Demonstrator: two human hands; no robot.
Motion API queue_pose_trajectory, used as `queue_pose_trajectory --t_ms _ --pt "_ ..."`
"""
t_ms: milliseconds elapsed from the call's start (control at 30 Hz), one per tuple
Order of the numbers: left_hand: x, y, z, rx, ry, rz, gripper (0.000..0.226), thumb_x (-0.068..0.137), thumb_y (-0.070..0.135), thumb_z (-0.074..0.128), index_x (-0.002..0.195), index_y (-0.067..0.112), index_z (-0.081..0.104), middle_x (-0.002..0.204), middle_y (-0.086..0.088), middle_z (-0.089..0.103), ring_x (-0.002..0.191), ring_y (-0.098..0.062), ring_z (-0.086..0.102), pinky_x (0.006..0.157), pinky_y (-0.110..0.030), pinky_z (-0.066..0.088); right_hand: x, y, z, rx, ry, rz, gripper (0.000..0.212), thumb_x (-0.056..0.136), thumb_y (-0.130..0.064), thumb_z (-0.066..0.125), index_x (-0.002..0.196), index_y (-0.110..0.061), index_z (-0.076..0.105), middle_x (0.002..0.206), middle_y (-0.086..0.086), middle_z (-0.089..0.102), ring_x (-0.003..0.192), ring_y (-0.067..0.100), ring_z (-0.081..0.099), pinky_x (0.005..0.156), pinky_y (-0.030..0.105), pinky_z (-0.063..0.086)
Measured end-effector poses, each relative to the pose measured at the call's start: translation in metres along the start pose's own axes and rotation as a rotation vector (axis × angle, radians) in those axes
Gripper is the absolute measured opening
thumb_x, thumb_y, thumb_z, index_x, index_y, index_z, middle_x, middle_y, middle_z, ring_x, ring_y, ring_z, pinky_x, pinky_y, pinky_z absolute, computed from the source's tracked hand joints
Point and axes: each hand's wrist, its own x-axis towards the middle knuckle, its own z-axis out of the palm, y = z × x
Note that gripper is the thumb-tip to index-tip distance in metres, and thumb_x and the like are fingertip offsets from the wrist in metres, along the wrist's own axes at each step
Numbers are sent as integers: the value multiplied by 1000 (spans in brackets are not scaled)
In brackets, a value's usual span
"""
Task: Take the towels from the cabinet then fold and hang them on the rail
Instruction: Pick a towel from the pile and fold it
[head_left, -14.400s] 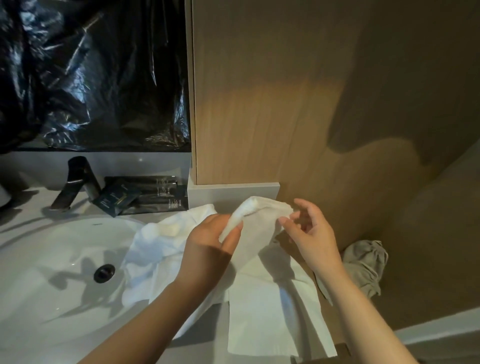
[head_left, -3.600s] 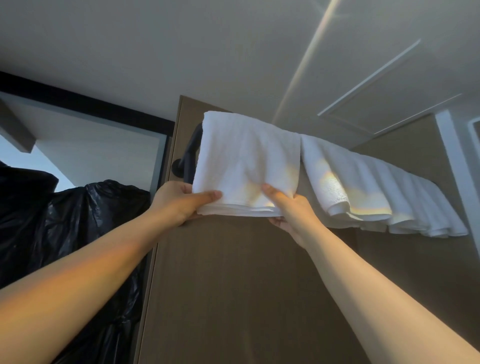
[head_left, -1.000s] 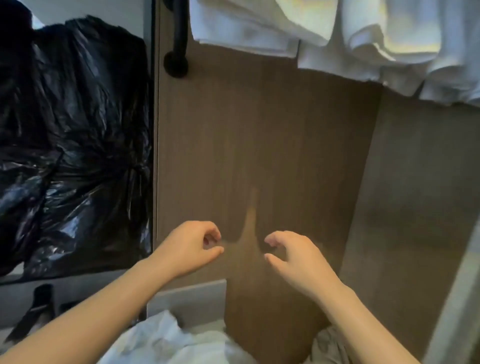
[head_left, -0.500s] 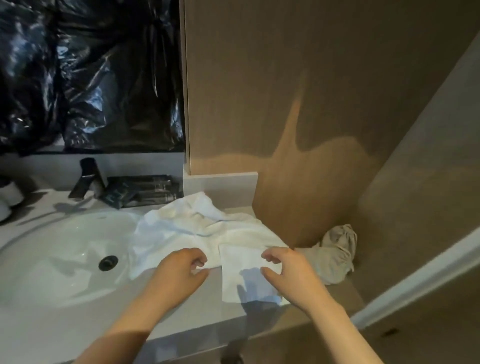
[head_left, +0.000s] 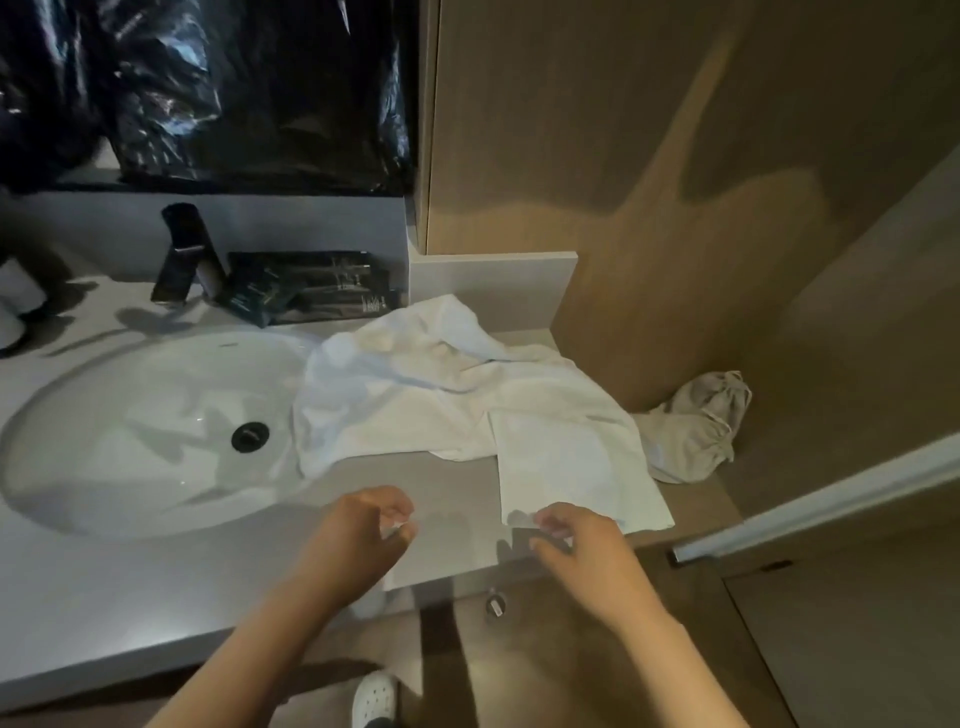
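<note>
Crumpled white towel (head_left: 441, 395) on the counter (head_left: 447, 514), draped over the right rim of the sink (head_left: 104, 457), left hand (head_left: 363, 535) just right of the sink, loosely curled, empty, right hand (head_left: 582, 545) at the towel's near corner, grip unclear, beige cloth (head_left: 696, 431) farther right.

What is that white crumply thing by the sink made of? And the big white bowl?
The crumpled white towel looks like soft cloth, probably cotton: matte, wrinkled, draping. The oval white sink basin looks like glazed ceramic: smooth, glossy reflections.
</note>
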Motion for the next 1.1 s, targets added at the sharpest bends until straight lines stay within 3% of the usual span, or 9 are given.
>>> queue_pose_trajectory --t_ms 167,267,333,433,567,700,767,933,1100 --pt "9 -4 7 6 -82 -49 4 88 21 65 86 23 68 82 7 65 77 -9 59 74 -18 43 11 15 7 -67 47 46 35 93 -27 63 127 -21 60 128 -6 60 116 10 56 95 19 41" --pt "14 0 9 32 -130 -24 32 87 15 64 61 27 50 65 8 52 67 -11 51 67 -19 38 22 17 16 -144 -12 49 40 93 -31 63 131 -22 57 134 -3 56 121 12 54 100 20 39" --pt "18 4 9 63 -148 -5 41 88 15 63 57 28 40 61 9 46 63 -7 47 65 -17 36 29 18 23 -141 -10 64 42 93 -32 63 133 -22 55 136 -3 54 123 12 53 101 19 38" --pt "25 7 11 52 -133 4 33 90 17 61 62 27 47 69 8 54 68 -6 53 65 -13 38 37 23 30 -147 44 80 46 93 -32 63 136 -22 52 137 -4 52 123 13 51 101 21 40" --pt "26 12 19 45 -143 22 3 91 23 62 89 24 64 79 11 57 75 -7 55 73 -16 40 44 30 37 -323 63 45 38 94 -29 57 131 -19 55 131 -2 52 116 16 54 93 21 45" --pt "28 15 28 26 -176 4 33 91 23 63 66 31 44 73 11 53 75 -9 54 75 -19 41 53 30 36 -382 83 5 18 97 -24 51 108 -17 63 110 0 61 94 15 64 78 20 48" --pt "31 18 31 14 -184 -16 34 92 23 62 65 30 41 72 12 51 75 -10 53 75 -20 42 57 30 37 -395 71 -11 18 98 -18 47 98 -15 65 103 1 63 85 15 65 75 20 51" --pt "33 22 39 -15 -184 -42 16 91 19 60 76 19 55 81 1 60 83 -19 59 81 -25 47 51 37 43 -352 145 -75 21 89 -19 60 109 -15 66 116 0 59 108 19 57 85 24 49" --pt "34 15 47 -32 -148 -56 17 93 22 59 88 7 66 79 -1 65 76 -17 61 79 -29 50 46 43 45 -272 161 -66 22 88 -24 63 106 -12 67 114 3 62 101 19 59 82 26 51"
